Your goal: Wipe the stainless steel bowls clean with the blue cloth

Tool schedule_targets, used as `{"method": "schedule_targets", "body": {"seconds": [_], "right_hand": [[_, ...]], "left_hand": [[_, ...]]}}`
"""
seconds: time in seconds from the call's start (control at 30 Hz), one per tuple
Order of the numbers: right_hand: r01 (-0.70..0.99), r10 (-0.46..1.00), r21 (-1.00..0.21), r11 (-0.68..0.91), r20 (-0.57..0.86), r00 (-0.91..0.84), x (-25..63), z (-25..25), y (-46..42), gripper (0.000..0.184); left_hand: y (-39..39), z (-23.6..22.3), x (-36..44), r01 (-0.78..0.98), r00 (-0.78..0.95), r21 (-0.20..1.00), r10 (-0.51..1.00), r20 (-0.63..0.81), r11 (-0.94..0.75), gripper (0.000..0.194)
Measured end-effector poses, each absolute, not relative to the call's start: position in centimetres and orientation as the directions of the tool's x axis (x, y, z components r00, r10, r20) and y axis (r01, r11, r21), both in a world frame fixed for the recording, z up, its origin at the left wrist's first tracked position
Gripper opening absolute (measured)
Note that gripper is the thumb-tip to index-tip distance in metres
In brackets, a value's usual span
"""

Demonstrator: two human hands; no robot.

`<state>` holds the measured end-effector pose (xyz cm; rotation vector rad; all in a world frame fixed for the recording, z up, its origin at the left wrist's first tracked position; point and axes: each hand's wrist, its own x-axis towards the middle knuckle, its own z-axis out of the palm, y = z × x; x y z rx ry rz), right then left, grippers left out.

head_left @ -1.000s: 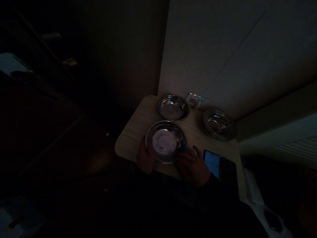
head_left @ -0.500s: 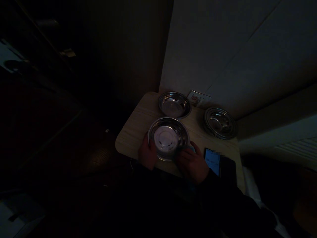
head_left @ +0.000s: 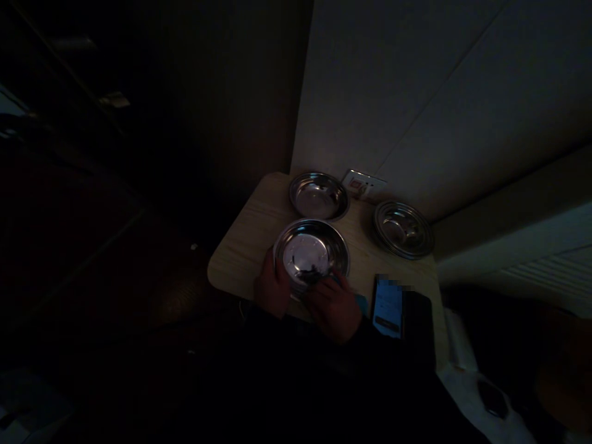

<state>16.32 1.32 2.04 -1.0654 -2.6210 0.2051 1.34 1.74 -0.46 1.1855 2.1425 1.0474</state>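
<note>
A shiny metal bowl (head_left: pixel 305 250) sits near the front edge of the small table. My left hand (head_left: pixel 272 287) is closed on its left rim, with the thumb at the inner side. At the near right rim, my right hand (head_left: pixel 335 302) is closed on a blue-green cloth (head_left: pixel 361 303), pressing it against the bowl. Part of the cloth shows beside the hand; the rest is hidden under the fingers. Behind this bowl stands another metal bowl (head_left: pixel 319 196). To the right lies a stack of similar metal bowls (head_left: pixel 403 229).
The pale wood-patterned table (head_left: pixel 243 246) has rounded corners and stands against a wall. A phone with a lit screen (head_left: pixel 388 308) lies to the right, beside a dark flat object (head_left: pixel 419 324). A socket plate (head_left: pixel 363 184) is on the wall. The surroundings are very dark.
My right hand has moved left and toward me along the bowl's near rim with the cloth. My left hand keeps its hold. The phone screen's content differs, and the view has shifted slightly.
</note>
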Motion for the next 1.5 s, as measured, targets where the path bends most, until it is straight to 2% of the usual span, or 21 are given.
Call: {"method": "schedule_targets", "body": {"seconds": [0.17,0.3,0.53,0.63,0.73,0.87,1.1,1.2,1.33,1.5], "right_hand": [[0.636,0.683,-0.249,0.730,0.243,-0.689,16.3,1.9,1.3,0.009],[0.655,0.691,-0.220,0.723,0.225,-0.687,17.0,1.9,1.4,0.010],[0.650,0.697,-0.259,0.715,0.191,-0.691,15.3,1.6,1.2,0.008],[0.652,0.689,-0.228,0.723,0.172,-0.704,16.8,1.9,1.2,0.008],[0.661,0.692,-0.207,0.721,0.194,-0.695,16.6,1.9,1.1,0.009],[0.666,0.709,-0.244,0.705,0.239,-0.664,15.0,1.5,0.9,0.008],[0.656,0.689,-0.217,0.723,0.291,-0.663,17.8,1.3,0.7,0.010],[0.672,0.716,-0.250,0.697,0.309,-0.626,15.8,1.0,0.5,0.011],[0.672,0.731,-0.289,0.682,0.307,-0.609,13.5,0.8,0.4,0.009],[0.663,0.709,-0.253,0.705,0.277,-0.648,16.4,1.4,0.3,0.007]], "left_hand": [[1.3,-0.6,1.1,0.480,-0.524,0.793,0.848,-0.083,0.374,0.046],[1.3,-0.5,1.3,0.478,-0.534,0.807,0.844,-0.047,0.347,0.046],[0.8,-0.7,1.5,0.505,-0.553,0.772,0.832,-0.054,0.386,0.046],[0.6,-0.9,1.6,0.497,-0.560,0.786,0.828,-0.033,0.368,0.046],[0.9,-0.7,1.7,0.490,-0.552,0.800,0.833,-0.022,0.346,0.044],[1.1,-0.5,1.4,0.467,-0.556,0.810,0.830,-0.044,0.355,0.042],[1.0,-0.1,1.6,0.465,-0.568,0.809,0.822,-0.038,0.358,0.042],[1.1,0.1,1.7,0.471,-0.580,0.794,0.813,-0.049,0.384,0.042],[0.9,-0.2,1.3,0.483,-0.564,0.798,0.825,-0.031,0.360,0.040],[0.5,-0.7,1.1,0.483,-0.553,0.804,0.833,-0.027,0.347,0.040]]}}
